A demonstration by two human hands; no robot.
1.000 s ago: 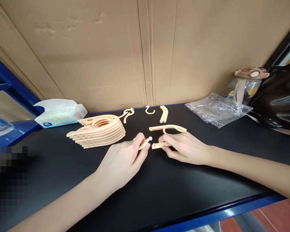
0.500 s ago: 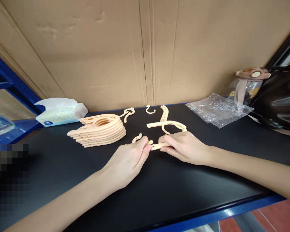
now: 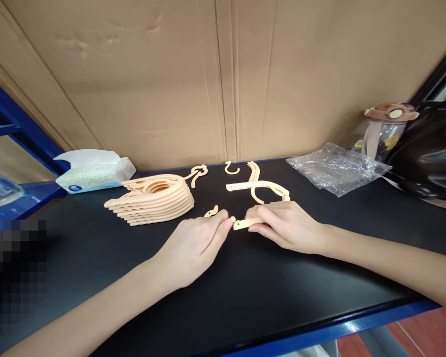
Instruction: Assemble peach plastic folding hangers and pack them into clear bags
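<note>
My left hand (image 3: 198, 243) is closed around a cream hanger hook (image 3: 211, 211). One curved end shows beyond the knuckles and a small tip peeks out at the thumb; the middle is hidden. My right hand (image 3: 282, 225) is closed on a cream hanger arm (image 3: 243, 224), whose holed end points left toward the hook's tip. Whether the two pieces touch I cannot tell. Just behind my right hand lies another hanger arm (image 3: 241, 186), with a curved hook piece (image 3: 255, 196) crossing under it.
A stack of cream hanger pieces (image 3: 156, 203) stands on the black table (image 3: 245, 297) at left, beside a tissue pack (image 3: 92, 173). Loose hooks (image 3: 232, 169) and arms (image 3: 253, 171) lie toward the cardboard. A clear plastic bag (image 3: 338, 168), a bottle (image 3: 388, 129) and a black bag (image 3: 427, 153) are at right.
My left hand has drawn slightly left and the hook's tip shows less past the thumb. My right hand still grips the hanger arm, nearly in the same place.
</note>
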